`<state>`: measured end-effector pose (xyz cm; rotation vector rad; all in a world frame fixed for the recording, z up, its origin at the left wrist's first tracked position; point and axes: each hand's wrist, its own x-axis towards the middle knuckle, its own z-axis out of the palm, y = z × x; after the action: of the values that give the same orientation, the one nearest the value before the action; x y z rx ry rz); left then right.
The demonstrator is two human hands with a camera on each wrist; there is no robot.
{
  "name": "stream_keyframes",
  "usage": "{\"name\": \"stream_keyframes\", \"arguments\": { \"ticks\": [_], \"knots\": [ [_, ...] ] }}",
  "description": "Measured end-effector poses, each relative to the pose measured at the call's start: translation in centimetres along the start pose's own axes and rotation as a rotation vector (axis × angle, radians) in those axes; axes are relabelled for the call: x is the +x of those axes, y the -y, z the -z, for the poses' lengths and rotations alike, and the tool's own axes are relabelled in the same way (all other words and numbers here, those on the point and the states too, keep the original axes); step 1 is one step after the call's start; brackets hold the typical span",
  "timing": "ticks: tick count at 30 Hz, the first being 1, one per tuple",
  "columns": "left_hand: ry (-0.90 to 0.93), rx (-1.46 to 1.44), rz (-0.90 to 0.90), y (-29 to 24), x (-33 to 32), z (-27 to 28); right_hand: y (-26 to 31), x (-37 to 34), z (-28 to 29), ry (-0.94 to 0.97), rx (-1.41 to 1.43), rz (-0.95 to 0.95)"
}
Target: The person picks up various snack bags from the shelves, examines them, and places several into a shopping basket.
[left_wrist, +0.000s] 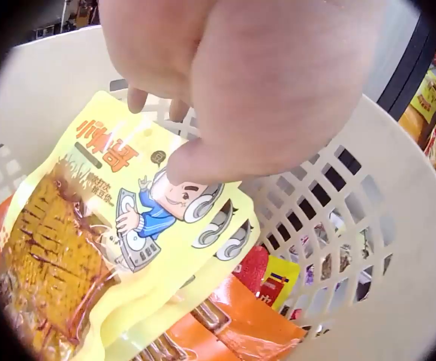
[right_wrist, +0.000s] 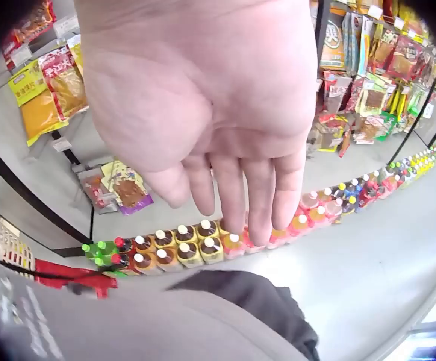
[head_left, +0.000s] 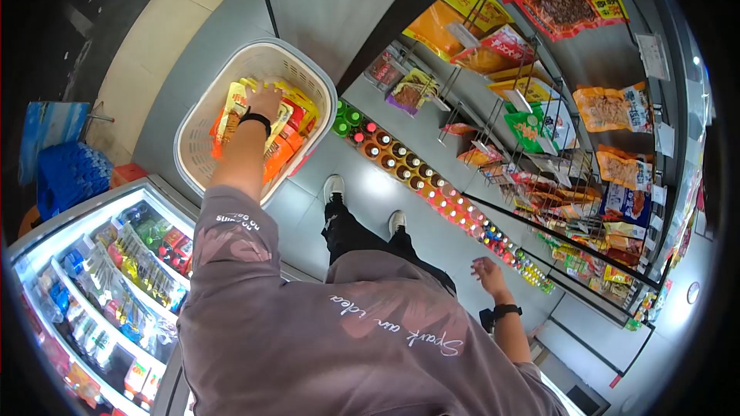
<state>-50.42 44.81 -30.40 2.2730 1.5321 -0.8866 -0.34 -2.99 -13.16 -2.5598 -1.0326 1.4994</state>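
My left hand (head_left: pixel 264 100) is inside a cream plastic basket (head_left: pixel 196 139), over the snack packets heaped there. In the left wrist view its thumb overlaps the face of a pale yellow packet (left_wrist: pixel 90 169) with a cartoon figure, while other fingertips show beyond the packet's upper edge. Orange packets (left_wrist: pixel 237 320) and a red-and-yellow one (left_wrist: pixel 278 278) lie under it. My right hand (right_wrist: pixel 203 98) hangs at my right side, palm showing in the right wrist view, fingers loosely extended with nothing in them.
Rows of bottles (head_left: pixel 397 158) stand on the floor along a rack hung with snack bags (head_left: pixel 609 108). At left is a lit display cooler (head_left: pixel 100 277) full of packaged goods. A grey panel (head_left: pixel 331 8) rises beyond the basket. My feet are on grey tiles (head_left: pixel 362 216).
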Motion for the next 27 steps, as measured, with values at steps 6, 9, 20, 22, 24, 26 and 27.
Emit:
{"name": "stream_keyframes", "arguments": {
  "ticks": [6, 9, 20, 22, 24, 26, 27],
  "knots": [
    [-0.192, 0.016, 0.22, 3.8, -3.3, -0.7, 3.3, -0.4, -0.3, -0.016, 0.058, 0.099],
    [-0.316, -0.072, 0.291, 5.7, -4.4, -3.4, 0.9, 0.2, -1.3, 0.019, 0.058, 0.064],
    [-0.637, -0.018, 0.232, 3.7, -25.6, 5.6, -7.4, 6.9, -0.9, 0.139, 0.093, 0.158],
    [-0.76, -0.221, 0.169, 1.3, -30.6, 10.0, -5.2, 8.6, 0.6, 0.049, -0.042, 0.385],
    [-0.824, -0.246, 0.153, -2.0, -35.1, 13.7, -1.9, 10.3, 1.8, -0.061, -0.18, 0.623],
    [-0.845, -0.329, 0.088, -6.4, -39.4, 17.3, 2.8, 9.9, 3.2, -0.044, -0.03, 0.812],
    [-0.844, -0.312, 0.091, -8.7, -41.2, 18.8, 6.3, 7.2, 4.2, 0.049, 0.211, 0.84]
  ]
}}
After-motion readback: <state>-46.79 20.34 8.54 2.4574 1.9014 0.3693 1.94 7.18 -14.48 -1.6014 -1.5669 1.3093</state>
